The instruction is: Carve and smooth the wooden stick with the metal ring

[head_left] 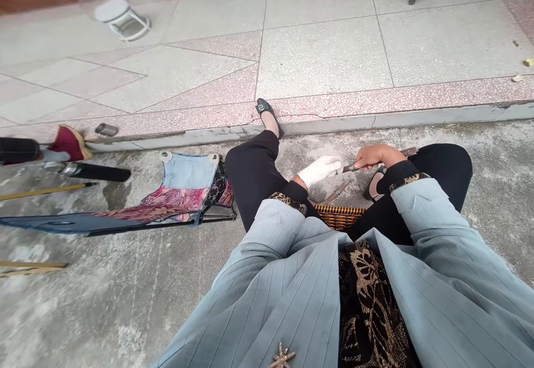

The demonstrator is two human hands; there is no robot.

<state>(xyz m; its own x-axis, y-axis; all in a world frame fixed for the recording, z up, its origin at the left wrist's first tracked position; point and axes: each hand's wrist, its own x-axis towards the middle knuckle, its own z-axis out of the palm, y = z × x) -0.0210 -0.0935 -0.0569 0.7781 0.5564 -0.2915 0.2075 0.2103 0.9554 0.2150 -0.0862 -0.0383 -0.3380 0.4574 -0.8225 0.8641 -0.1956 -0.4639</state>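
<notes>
My left hand (320, 170), in a white glove, is closed at the left end of a slender reddish-brown stick (348, 168). My right hand (373, 156), bare, grips it farther along with the fingers wrapped round. A brownish end piece (409, 151) sticks out beyond my right hand, over the right knee; I cannot tell whether it is the same stick or a separate tool. Both hands are close together between my spread knees. Below them a thin brown strip (337, 191) lies near the woven orange-and-black wicker (340, 216) between my thighs.
To the left stands a folding chair with patterned fabric (175, 195). Past it are a black bottle (100, 171), a metal cup (106, 129), yellow poles (45, 191) and another person's red shoe (69, 142). A raised tiled step (317, 50) runs ahead, with a white stool (120, 17) on it.
</notes>
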